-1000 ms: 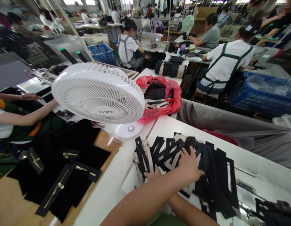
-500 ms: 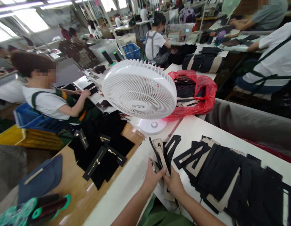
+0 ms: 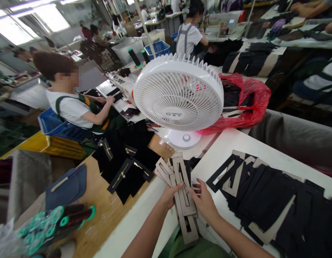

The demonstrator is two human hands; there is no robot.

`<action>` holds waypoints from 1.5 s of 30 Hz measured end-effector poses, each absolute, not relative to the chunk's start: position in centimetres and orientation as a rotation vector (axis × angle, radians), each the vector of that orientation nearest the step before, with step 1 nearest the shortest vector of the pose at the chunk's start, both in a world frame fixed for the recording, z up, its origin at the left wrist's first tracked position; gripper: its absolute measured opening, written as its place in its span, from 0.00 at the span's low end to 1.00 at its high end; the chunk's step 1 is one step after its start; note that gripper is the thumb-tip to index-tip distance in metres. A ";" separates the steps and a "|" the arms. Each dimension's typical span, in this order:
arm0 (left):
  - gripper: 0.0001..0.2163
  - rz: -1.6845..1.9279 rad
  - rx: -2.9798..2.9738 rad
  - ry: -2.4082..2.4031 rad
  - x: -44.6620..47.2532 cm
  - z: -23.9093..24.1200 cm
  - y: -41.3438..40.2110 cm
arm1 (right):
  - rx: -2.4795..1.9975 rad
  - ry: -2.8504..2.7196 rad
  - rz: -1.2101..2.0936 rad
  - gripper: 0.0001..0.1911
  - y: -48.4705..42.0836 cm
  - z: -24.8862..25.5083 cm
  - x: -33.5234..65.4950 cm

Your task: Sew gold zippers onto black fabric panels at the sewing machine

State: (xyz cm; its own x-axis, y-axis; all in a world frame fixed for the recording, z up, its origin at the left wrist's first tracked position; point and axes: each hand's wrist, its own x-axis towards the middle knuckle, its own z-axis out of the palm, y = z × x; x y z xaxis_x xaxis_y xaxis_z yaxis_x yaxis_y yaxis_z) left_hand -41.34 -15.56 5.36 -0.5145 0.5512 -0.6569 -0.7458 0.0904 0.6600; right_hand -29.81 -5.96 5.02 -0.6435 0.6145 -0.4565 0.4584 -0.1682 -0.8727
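Note:
My left hand (image 3: 169, 196) grips a fanned bunch of slotted strips (image 3: 185, 204), their beige backs facing up and long narrow windows cut through them. Its thumb lies across the front of the bunch. On the other side, my right hand (image 3: 205, 200) has its fingers spread, with the thumb at the bunch's right edge. A spread pile of similar black strips (image 3: 265, 193), a few beige side up, lies on the white table to the right of my hands.
A white fan (image 3: 179, 96) stands just beyond my hands, beside a red plastic bag (image 3: 258, 104). Black pieces with gold zippers (image 3: 123, 173) and thread spools (image 3: 74, 215) lie on the wooden tabletop (image 3: 101, 215) at left. A co-worker (image 3: 74, 107) sits further left.
The bunch has turned from edge-on to beige faces up and fanned out. My right hand has loosened and spread its fingers. The view has shifted left.

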 end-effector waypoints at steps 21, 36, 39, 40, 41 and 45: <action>0.39 1.565 -0.056 1.660 -39.7 5.2 -14.9 | -1.233 -1.578 2.235 0.18 -3.8 4.0 -30.3; 0.30 1.535 -0.087 1.496 -39.6 5.8 -14.7 | -1.120 -1.920 2.046 0.26 -5.8 5.6 -30.7; 0.29 1.490 -0.086 1.422 -40.8 6.3 -15.2 | -1.101 -1.933 2.058 0.30 -6.0 5.0 -30.3; 0.29 1.465 -0.092 1.413 -41.1 6.4 -15.4 | -1.098 -1.931 2.067 0.31 -6.1 4.8 -30.2; 0.28 1.441 -0.099 1.409 -41.2 6.4 -15.5 | -1.096 -1.926 2.080 0.31 -6.1 4.7 -30.2; 0.24 1.433 -0.115 1.417 -41.2 6.0 -15.9 | -1.115 -1.877 2.134 0.27 -5.8 4.0 -30.0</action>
